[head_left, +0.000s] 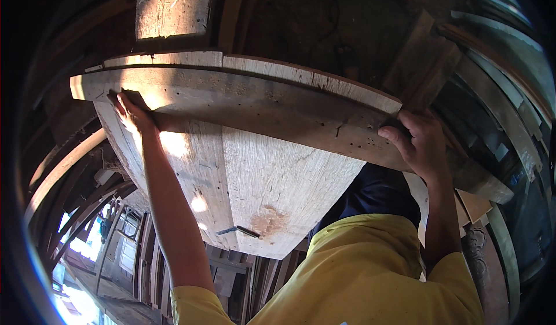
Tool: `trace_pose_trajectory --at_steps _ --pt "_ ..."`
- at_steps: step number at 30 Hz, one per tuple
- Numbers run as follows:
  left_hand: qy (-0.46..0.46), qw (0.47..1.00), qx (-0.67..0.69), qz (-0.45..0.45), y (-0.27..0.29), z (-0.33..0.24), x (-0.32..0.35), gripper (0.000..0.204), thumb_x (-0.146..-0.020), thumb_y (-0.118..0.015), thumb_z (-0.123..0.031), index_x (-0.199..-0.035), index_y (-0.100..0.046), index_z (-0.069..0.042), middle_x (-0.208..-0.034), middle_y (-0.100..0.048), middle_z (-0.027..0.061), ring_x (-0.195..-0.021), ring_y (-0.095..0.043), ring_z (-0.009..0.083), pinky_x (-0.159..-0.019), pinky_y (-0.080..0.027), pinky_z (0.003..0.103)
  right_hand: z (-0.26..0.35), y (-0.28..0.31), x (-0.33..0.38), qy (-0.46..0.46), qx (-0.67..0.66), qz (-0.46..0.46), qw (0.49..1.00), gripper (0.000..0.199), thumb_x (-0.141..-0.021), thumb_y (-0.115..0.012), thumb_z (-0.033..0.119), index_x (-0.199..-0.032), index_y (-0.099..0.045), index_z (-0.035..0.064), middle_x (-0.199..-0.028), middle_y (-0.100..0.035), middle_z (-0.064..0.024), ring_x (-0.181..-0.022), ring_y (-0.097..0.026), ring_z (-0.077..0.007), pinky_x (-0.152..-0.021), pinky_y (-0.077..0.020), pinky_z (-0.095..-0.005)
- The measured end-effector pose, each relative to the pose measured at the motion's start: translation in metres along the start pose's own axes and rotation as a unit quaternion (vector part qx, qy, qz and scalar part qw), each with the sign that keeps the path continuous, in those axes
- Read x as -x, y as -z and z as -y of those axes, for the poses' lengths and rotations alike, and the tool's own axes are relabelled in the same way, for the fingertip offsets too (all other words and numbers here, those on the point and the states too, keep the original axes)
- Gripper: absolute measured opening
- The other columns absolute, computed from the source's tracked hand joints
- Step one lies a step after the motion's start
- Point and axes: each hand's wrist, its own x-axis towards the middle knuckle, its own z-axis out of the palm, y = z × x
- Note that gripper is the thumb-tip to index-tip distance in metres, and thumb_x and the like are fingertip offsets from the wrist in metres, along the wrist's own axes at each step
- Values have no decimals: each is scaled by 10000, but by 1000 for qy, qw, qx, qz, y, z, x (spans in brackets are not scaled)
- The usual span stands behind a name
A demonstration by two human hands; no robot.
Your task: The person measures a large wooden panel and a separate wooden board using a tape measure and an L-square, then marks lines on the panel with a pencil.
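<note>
Across the middle of the frame a long weathered wooden plank [260, 102] ran from the upper left down toward the right, and both of the person's hands were on it. The left hand [132, 114] lay at the plank's left end, arm stretched up from the lower centre, palm pressed on the wood with fingers spread flat along the edge; it was pressing rather than closing around anything, so far as could be seen. The right hand [420, 142] gripped the plank near its right end, fingers curled over the lower edge and thumb pointing left across the face, the forearm rising from the lower right. Under the plank, wide pale boards [272, 192] tapered down toward the centre bottom, with a brownish stain and a small dark metal piece [238, 230] lying on them. The yellow sleeves [370, 273] filled the lower right of the frame. Stacked timber [498, 111] crowded the right side, and more boards stood in the lower left, where daylight showed. No containers were visible.
</note>
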Motion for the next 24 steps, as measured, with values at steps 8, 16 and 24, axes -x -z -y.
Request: trace_pose_trajectory --at_steps 8,16,24 --pt "-9 998 -56 6 -8 -23 10 762 -1123 -449 -528 -1705 -249 -80 -1733 -322 105 -1549 -355 261 -1277 -251 414 3 4 -2 -3 6 12 1000 468 -920 -780 483 -764 -673 55 -664 -643 -148 -675 -652 -369 -796 -491 -436" --pt "-7 998 -63 -2 -3 -15 4 750 -1118 -495 -492 -1709 -253 -99 -1746 -302 95 -1553 -347 232 -1279 -240 407 5 4 -1 8 9 3 1000 476 -915 -780 495 -767 -677 54 -674 -650 -155 -686 -646 -376 -790 -491 -441" --pt "0 999 -42 -29 -8 -17 8 767 -1095 -487 -532 -1689 -320 -76 -1721 -361 160 -1499 -460 303 -1235 -354 407 5 5 -2 8 2 5 1000 458 -909 -781 496 -798 -709 58 -720 -693 -137 -719 -663 -367 -806 -498 -441"
